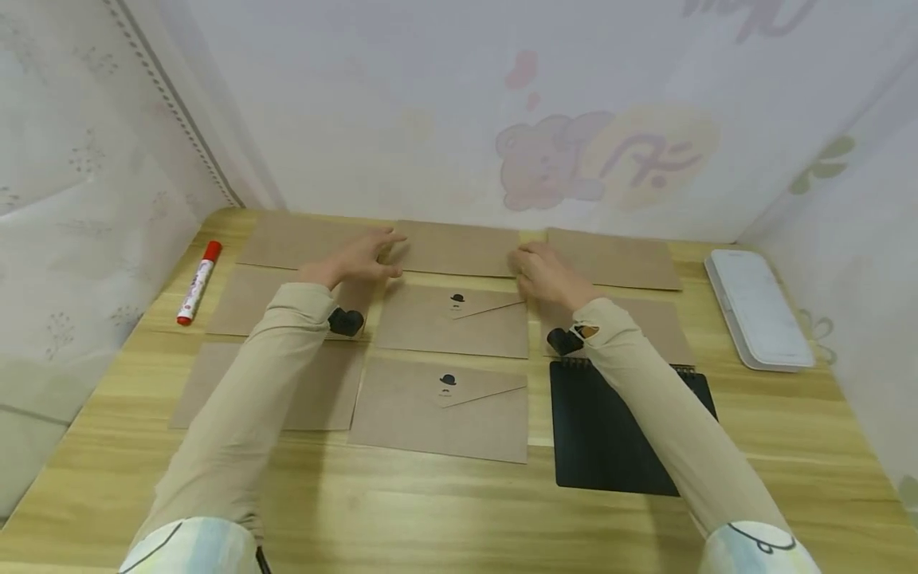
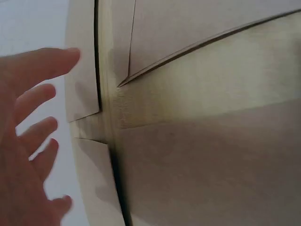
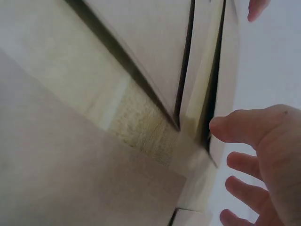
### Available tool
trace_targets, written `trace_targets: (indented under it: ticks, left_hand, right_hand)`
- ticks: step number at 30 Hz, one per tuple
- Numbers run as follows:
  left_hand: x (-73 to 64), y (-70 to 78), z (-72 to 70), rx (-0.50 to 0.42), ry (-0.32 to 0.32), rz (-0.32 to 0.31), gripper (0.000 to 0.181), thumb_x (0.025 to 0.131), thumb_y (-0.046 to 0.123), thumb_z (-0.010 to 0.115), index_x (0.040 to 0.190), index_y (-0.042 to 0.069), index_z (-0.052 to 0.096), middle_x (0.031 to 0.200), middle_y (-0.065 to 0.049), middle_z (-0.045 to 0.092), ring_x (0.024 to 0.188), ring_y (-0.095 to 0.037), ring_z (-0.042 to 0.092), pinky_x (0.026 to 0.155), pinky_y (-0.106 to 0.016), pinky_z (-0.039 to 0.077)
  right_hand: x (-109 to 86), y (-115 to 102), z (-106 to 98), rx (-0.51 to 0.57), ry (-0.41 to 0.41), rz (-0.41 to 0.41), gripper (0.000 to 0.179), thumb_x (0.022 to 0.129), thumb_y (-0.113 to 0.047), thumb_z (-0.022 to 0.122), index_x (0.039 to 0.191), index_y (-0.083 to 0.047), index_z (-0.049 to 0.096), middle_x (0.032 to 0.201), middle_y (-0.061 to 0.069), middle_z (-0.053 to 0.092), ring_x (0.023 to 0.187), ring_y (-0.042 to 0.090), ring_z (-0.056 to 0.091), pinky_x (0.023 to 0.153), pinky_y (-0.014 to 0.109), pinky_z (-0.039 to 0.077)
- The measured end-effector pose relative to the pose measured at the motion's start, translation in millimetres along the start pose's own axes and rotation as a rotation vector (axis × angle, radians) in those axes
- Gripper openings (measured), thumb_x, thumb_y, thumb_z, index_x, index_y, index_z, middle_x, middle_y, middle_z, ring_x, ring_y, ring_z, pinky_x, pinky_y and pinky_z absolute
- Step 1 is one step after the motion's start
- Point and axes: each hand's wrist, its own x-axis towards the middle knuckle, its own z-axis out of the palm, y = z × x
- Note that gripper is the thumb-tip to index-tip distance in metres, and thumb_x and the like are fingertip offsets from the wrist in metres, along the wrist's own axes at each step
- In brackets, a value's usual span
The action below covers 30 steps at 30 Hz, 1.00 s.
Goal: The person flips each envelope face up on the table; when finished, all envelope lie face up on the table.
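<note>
Brown kraft envelopes lie in rows on the wooden table. My left hand point(image 1: 362, 259) is over the gap between the back-left envelope point(image 1: 304, 241) and the back-middle envelope point(image 1: 459, 249), its fingers spread. In the left wrist view, this hand point(image 2: 35, 122) holds nothing. At the other end of the back-middle envelope is my right hand point(image 1: 545, 273), fingertips right at its right edge. The right wrist view has the right thumb point(image 3: 230, 127) overlapping that envelope's corner, with the other fingers loosely spread. Below sits a middle envelope point(image 1: 452, 327) with a hat print and pointed flap.
A red-capped marker point(image 1: 199, 283) lies at the left edge. A black spiral notebook point(image 1: 602, 430) is at front right, partly under my right sleeve. Farther right lies a white case point(image 1: 760, 311). Another hat-print envelope point(image 1: 441, 418) is in front; a printed curtain point(image 1: 402, 104) hangs behind.
</note>
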Motion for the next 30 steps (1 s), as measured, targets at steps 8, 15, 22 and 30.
trace_targets:
  ticks: [8, 15, 22, 30]
  left_hand:
    - [10.7, 13.7, 4.3, 0.076, -0.094, -0.048, 0.077, 0.083, 0.029, 0.066, 0.146, 0.008, 0.026, 0.152, -0.02, 0.01, 0.138, -0.038, 0.004, 0.098, -0.071, 0.001]
    - [14.9, 19.5, 6.7, 0.051, -0.082, -0.081, 0.064, 0.087, 0.021, 0.063, 0.143, 0.007, 0.035, 0.151, -0.017, 0.02, 0.137, -0.037, 0.015, 0.103, -0.064, 0.006]
    - [18.8, 18.7, 7.3, -0.029, -0.033, -0.055, 0.054, 0.085, 0.012, 0.067, 0.135, 0.004, 0.047, 0.146, -0.019, 0.031, 0.133, -0.037, 0.025, 0.107, -0.051, 0.018]
    - [17.5, 33.7, 5.3, 0.271, -0.154, 0.018, 0.06, 0.092, 0.023, 0.059, 0.144, 0.007, 0.033, 0.145, -0.018, 0.032, 0.135, -0.038, 0.022, 0.107, -0.056, 0.01]
  right_hand:
    - [0.4, 9, 3, 0.049, -0.127, 0.072, 0.04, 0.09, -0.005, 0.054, 0.128, 0.007, 0.049, 0.132, 0.025, 0.046, 0.124, 0.038, 0.039, 0.105, 0.044, 0.029]
    - [-3.8, 10, -4, 0.123, -0.087, 0.108, 0.029, 0.096, -0.01, 0.048, 0.121, 0.004, 0.054, 0.119, 0.02, 0.056, 0.114, 0.035, 0.049, 0.098, 0.045, 0.036]
    - [-11.0, 3, -6, 0.251, -0.033, 0.246, 0.02, 0.099, -0.016, 0.04, 0.111, -0.001, 0.033, 0.105, 0.019, 0.058, 0.096, 0.031, 0.058, 0.08, 0.041, 0.046]
    - [-11.5, -2, -2, 0.147, 0.046, 0.252, 0.02, 0.1, -0.018, 0.038, 0.113, -0.003, 0.034, 0.07, 0.01, 0.053, 0.058, 0.024, 0.053, 0.053, 0.036, 0.045]
